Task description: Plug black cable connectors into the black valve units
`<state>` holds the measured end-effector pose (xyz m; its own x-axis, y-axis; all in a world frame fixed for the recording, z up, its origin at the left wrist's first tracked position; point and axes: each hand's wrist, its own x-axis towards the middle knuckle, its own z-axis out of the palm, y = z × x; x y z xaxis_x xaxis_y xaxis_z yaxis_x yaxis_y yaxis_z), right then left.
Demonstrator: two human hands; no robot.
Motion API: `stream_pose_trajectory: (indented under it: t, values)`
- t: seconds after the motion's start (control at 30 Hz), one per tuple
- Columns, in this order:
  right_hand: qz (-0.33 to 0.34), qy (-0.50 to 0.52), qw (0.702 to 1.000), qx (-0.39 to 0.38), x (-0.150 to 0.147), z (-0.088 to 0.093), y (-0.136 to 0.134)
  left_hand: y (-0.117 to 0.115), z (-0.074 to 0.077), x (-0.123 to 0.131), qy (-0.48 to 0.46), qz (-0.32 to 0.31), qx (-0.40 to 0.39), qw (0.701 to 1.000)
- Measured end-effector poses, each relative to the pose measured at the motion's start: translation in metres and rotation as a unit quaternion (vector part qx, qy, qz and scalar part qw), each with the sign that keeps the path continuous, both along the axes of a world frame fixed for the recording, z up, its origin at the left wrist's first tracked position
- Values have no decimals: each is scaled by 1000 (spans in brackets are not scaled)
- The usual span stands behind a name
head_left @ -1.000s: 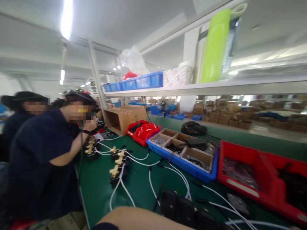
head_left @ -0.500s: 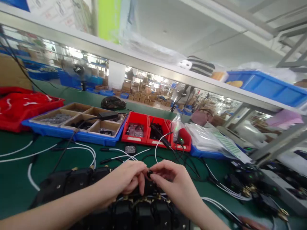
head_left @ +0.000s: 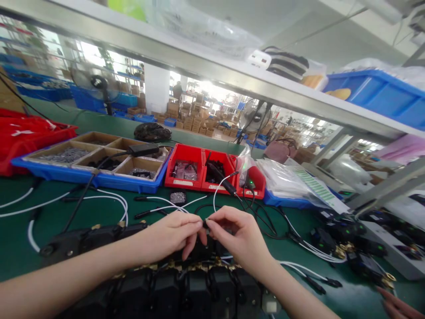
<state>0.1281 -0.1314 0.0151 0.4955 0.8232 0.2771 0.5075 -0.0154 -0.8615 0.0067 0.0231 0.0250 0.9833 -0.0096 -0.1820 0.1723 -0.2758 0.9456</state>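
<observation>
Small black part sits pinched at the meeting point of a worker's two bare hands, seen from the head camera, over a green bench on a factory floor. It lies directly between the fingertips, to the right of the left hand and to the left of the right hand, with neither clearly nearer. The right thumb and forefinger close on it, the other right fingers curling behind. The left thumb and forefinger come together at its opposite side, the remaining fingers loosely bent downward; whether they grip it too cannot be told. Too small and too covered to show its long axis, the part is held in front of the worker, beyond a row of black housings along the near edge of the view. Past the hands, white cables with black ends cross the bench in front of a blue tray and red bins. At far lower right, another person's hand enters the frame, well apart from the pair at work.
</observation>
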Motion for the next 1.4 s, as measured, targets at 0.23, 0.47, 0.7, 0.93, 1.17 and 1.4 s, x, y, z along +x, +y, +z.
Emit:
stream_pose_trajectory:
  t: [0.23, 0.47, 0.7, 0.93, 1.17, 1.4]
  values:
    - [31, 64, 997, -20, 3, -5, 6, 5, -5, 6, -27, 18, 114, 993]
    - [64, -103, 991, 56, 0, -6, 2, 8, -9, 7, -10, -5, 77, 997]
    - [88, -368, 925, -27, 6, -25, -4, 41, -15, 20, -18, -24, 200, 979]
    - [190, -494, 847, -58, 15, -34, 2, 57, -32, 38, 10, -157, 270, 950]
    - [208, -525, 825, -11, 22, -42, 6, 46, -35, 49, -13, -180, 280, 943]
    - [201, -527, 826, 8, 26, -45, 4, 38, -42, 44, -34, -131, 290, 947]
